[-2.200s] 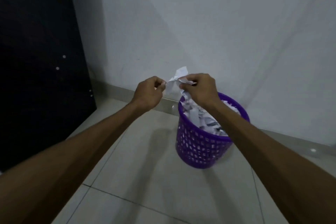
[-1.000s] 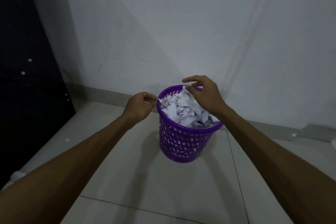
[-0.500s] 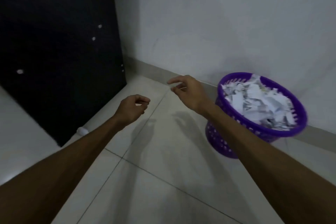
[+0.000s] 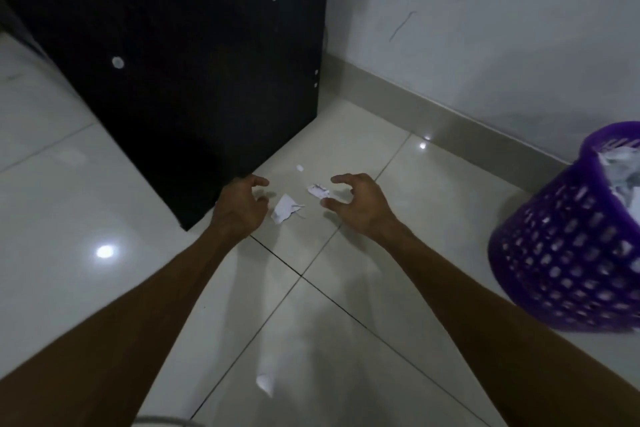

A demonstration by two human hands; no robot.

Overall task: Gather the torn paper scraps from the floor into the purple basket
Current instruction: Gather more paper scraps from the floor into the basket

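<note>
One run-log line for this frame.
phase: reaching | left hand: open | right hand: open | white torn paper scraps: on floor between hands | purple plastic basket: right

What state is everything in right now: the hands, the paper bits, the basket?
Left hand: open, fingers loosely curled, holding nothing.
Right hand: open, fingers spread, holding nothing.
Larger paper scrap: lying on the floor between the hands.
Smaller paper scrap: on the floor by the right hand.
Purple basket: upright, holding paper.

Purple perforated basket (image 4: 568, 253), white paper scraps (image 4: 285, 208), black cabinet (image 4: 180, 73), glossy off-white floor tiles (image 4: 398, 253)
</note>
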